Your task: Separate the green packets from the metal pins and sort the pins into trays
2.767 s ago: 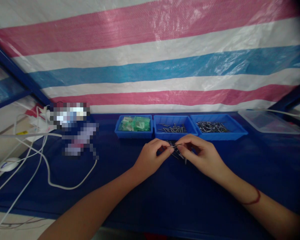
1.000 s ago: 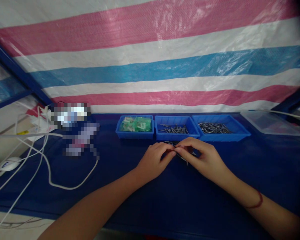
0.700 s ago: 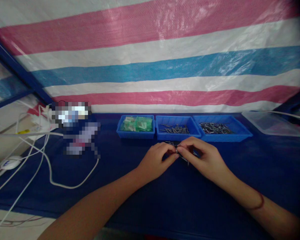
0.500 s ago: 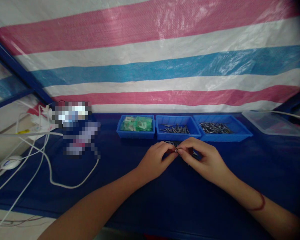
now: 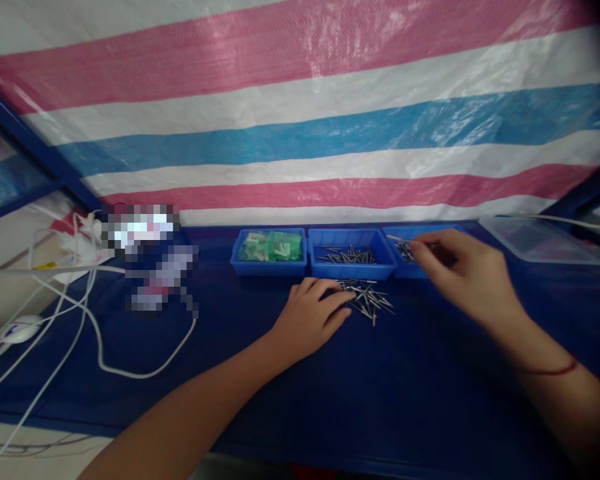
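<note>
Moved since half a second ago: I see the right hand (image 5: pixel 473 280) gone from beside the left hand (image 5: pixel 305 317) to the right tray (image 5: pixel 413 269), so the loose pile (image 5: pixel 373 300) is more uncovered.
Right hand: thumb and forefinger are closed on a thin metal pin (image 5: pixel 395 239), which points to the left above this tray.
Left hand: thumb and forefinger stand apart at the left edge of the pile; if they touch a pin, I cannot tell.
Loose pile: slim metal pins lie crossed on the blue table (image 5: pixel 380 407), in front of the middle tray (image 5: pixel 353 271).
Trays: the middle one holds more pins, the left tray (image 5: pixel 267 268) holds green packets (image 5: pixel 285 247).
Far right: a clear lid (image 5: pixel 540 243) lies flat.
</note>
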`<state>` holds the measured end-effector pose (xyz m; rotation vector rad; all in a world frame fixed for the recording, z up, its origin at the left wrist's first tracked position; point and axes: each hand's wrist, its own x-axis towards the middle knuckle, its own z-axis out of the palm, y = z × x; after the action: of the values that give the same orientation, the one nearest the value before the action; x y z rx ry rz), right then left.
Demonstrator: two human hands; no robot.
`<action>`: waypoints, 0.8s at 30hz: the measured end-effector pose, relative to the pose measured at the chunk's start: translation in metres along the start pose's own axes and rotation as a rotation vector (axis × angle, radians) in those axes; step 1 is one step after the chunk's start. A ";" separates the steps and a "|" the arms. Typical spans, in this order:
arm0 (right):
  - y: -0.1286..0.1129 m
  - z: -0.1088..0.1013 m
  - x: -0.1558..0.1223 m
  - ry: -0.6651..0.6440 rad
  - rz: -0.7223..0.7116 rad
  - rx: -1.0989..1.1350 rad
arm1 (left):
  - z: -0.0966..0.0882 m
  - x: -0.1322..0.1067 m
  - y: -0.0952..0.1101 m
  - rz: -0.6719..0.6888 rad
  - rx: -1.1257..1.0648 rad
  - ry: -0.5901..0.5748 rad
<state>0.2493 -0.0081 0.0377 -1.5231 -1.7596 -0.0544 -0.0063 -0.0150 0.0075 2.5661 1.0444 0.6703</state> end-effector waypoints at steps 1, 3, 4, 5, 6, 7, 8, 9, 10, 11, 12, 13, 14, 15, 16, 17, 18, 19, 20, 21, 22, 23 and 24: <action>0.012 -0.003 0.003 0.018 0.029 -0.093 | 0.001 -0.001 0.000 0.009 0.043 -0.035; 0.034 -0.007 0.008 -0.031 0.036 -0.287 | 0.002 -0.002 0.000 0.022 0.094 -0.080; 0.043 -0.008 0.010 -0.041 0.041 -0.318 | 0.003 -0.002 -0.001 0.026 0.109 -0.090; 0.050 -0.008 0.011 -0.062 0.030 -0.339 | 0.003 -0.002 -0.001 0.027 0.119 -0.094; 0.054 -0.008 0.012 -0.079 0.016 -0.348 | 0.003 -0.002 -0.002 0.026 0.125 -0.094; 0.055 -0.007 0.012 -0.087 0.000 -0.347 | 0.003 -0.002 -0.002 0.022 0.130 -0.092; 0.054 -0.006 0.012 -0.089 -0.019 -0.346 | 0.003 -0.001 -0.003 0.018 0.133 -0.088; 0.050 -0.006 0.011 -0.081 -0.036 -0.341 | 0.002 -0.001 -0.003 0.014 0.135 -0.088; 0.044 -0.005 0.011 -0.069 -0.053 -0.326 | 0.002 -0.001 -0.003 0.013 0.136 -0.090; 0.036 -0.004 0.010 -0.056 -0.073 -0.304 | 0.001 -0.001 -0.003 0.012 0.137 -0.092; 0.027 -0.003 0.009 -0.043 -0.098 -0.271 | 0.001 0.000 -0.003 0.013 0.137 -0.096; 0.018 -0.002 0.007 -0.046 -0.131 -0.233 | 0.000 0.000 -0.002 0.012 0.137 -0.099; 0.008 0.000 0.005 -0.038 -0.164 -0.195 | 0.000 0.001 -0.002 0.009 0.137 -0.100; -0.001 0.001 0.003 -0.037 -0.202 -0.153 | 0.000 0.001 -0.002 0.005 0.137 -0.099; -0.010 0.003 0.000 -0.051 -0.245 -0.106 | 0.000 0.002 -0.002 -0.001 0.136 -0.096; -0.018 0.005 -0.003 -0.064 -0.292 -0.055 | 0.000 0.002 -0.002 -0.006 0.137 -0.091; -0.025 0.008 -0.006 -0.106 -0.341 -0.011 | 0.001 0.002 -0.003 -0.011 0.139 -0.084; -0.030 0.010 -0.010 -0.155 -0.386 0.025 | 0.002 0.003 -0.004 -0.013 0.142 -0.075; -0.034 0.013 -0.013 -0.208 -0.424 0.050 | 0.002 0.003 -0.006 -0.014 0.141 -0.064; -0.038 0.017 -0.016 -0.263 -0.451 0.060 | 0.003 0.003 -0.007 -0.012 0.135 -0.048; -0.040 0.020 -0.019 -0.307 -0.465 0.059 | 0.004 0.003 -0.009 -0.009 0.124 -0.028; -0.041 0.023 -0.021 -0.344 -0.467 0.051 | 0.005 0.003 -0.010 -0.006 0.106 -0.003; -0.042 0.026 -0.023 -0.373 -0.460 0.043 | 0.005 0.003 -0.012 -0.001 0.083 0.023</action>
<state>0.1992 -0.0257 0.0249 -1.1185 -2.3667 0.0398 -0.0087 -0.0055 -0.0009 2.6341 1.1025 0.6713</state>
